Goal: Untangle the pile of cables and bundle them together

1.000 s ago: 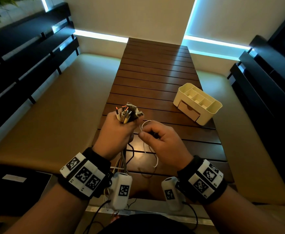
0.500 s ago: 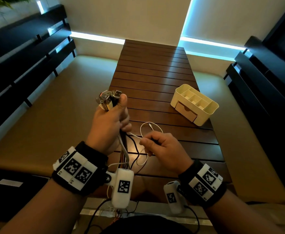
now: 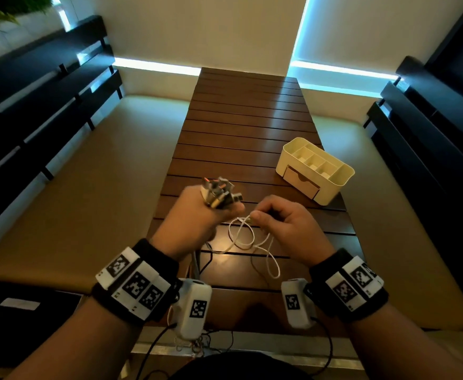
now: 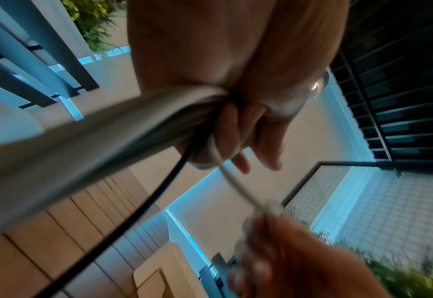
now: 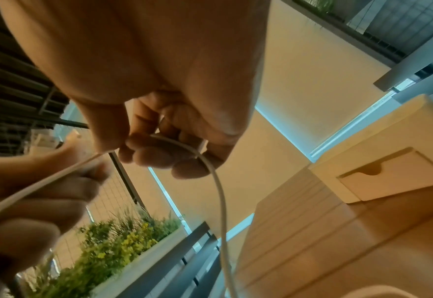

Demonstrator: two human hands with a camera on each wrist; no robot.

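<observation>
My left hand [image 3: 197, 215] grips a bundle of cables [image 3: 218, 192] in its fist, plug ends sticking up above the knuckles. In the left wrist view the bundle [image 4: 123, 129] runs out of the fist [image 4: 235, 131], with a black cable [image 4: 133, 213] and a white one [image 4: 235, 187] leaving it. My right hand [image 3: 282, 223] pinches the end of the white cable [image 3: 248, 237] close beside the left hand. That cable loops down over the table. In the right wrist view the white cable [image 5: 218, 185] passes between my right fingertips [image 5: 159, 153].
A cream desk organiser [image 3: 315, 170] with a small drawer stands on the slatted wooden table [image 3: 246, 116] to the right. Cushioned benches [image 3: 87, 187] flank the table. A dark flat object [image 3: 27, 305] lies at the lower left.
My left hand has dropped and moved right with the bundle, toward the right hand. The right hand has risen and shifted right, and now pinches the white cable's end; its loop hangs lower.
</observation>
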